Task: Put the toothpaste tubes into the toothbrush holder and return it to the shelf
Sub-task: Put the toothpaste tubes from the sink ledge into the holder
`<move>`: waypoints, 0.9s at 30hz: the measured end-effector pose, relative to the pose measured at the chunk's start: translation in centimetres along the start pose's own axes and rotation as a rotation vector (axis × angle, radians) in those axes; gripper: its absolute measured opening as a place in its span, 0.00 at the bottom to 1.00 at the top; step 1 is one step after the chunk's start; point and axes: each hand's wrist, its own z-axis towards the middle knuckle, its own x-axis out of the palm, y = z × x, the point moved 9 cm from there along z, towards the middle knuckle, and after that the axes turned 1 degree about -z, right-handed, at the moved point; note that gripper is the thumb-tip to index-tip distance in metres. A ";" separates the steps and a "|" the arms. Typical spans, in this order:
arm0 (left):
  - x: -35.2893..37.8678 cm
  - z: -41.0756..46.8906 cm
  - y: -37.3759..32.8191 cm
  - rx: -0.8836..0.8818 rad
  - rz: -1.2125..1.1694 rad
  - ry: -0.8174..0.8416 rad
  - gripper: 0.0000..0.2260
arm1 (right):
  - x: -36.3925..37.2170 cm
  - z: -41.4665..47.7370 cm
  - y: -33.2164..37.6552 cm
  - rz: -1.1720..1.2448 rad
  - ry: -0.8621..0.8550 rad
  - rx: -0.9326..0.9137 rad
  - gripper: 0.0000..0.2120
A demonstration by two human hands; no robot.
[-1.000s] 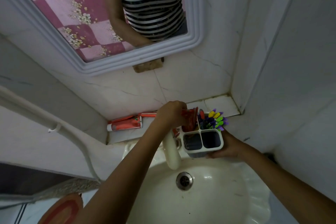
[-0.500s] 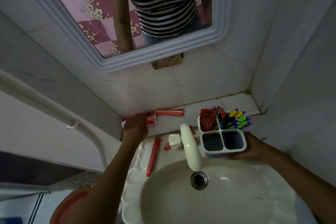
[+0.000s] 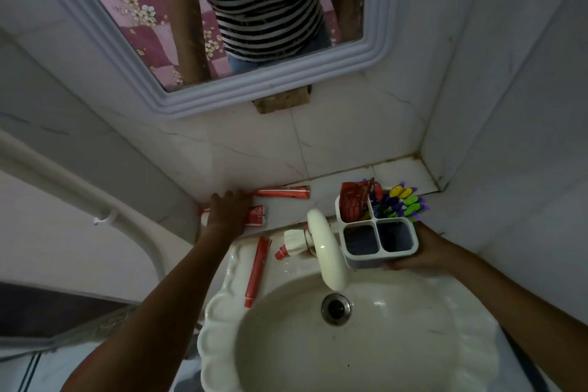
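Observation:
My right hand (image 3: 423, 248) holds the white four-compartment toothbrush holder (image 3: 380, 251) above the sink's right rim. Its back-left cell holds a red toothpaste tube (image 3: 351, 202), and its back-right cell holds several coloured toothbrushes (image 3: 402, 204). The two front cells look empty. My left hand (image 3: 227, 208) lies flat over a red toothpaste tube (image 3: 256, 216) on the tiled shelf (image 3: 397, 173); whether the fingers grip it I cannot tell. A second red tube (image 3: 281, 192) lies on the shelf behind it. A third red tube (image 3: 257, 267) lies on the sink's left rim.
A cream tap (image 3: 327, 251) with a red-tipped handle (image 3: 291, 243) juts over the white basin (image 3: 366, 347) between my hands. The mirror (image 3: 222, 9) hangs above the shelf. A white pipe (image 3: 105, 216) runs down the left wall. A tiled wall closes the right side.
My left hand left the holder, where it had put a tube, and moved left onto the tube on the shelf. The holder stays in my right hand.

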 end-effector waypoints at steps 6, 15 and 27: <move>-8.0 -3.1 1.6 -0.155 -0.676 -0.207 0.18 | -0.7 -0.2 0.5 -0.023 -0.032 -0.050 0.45; -23.8 -11.6 -4.9 0.384 -1.314 -0.138 0.21 | -0.3 0.8 -0.6 -0.091 -0.031 -0.065 0.46; -19.0 -8.0 -17.7 0.586 -0.484 0.079 0.16 | -0.4 1.0 0.0 -0.052 -0.017 -0.106 0.46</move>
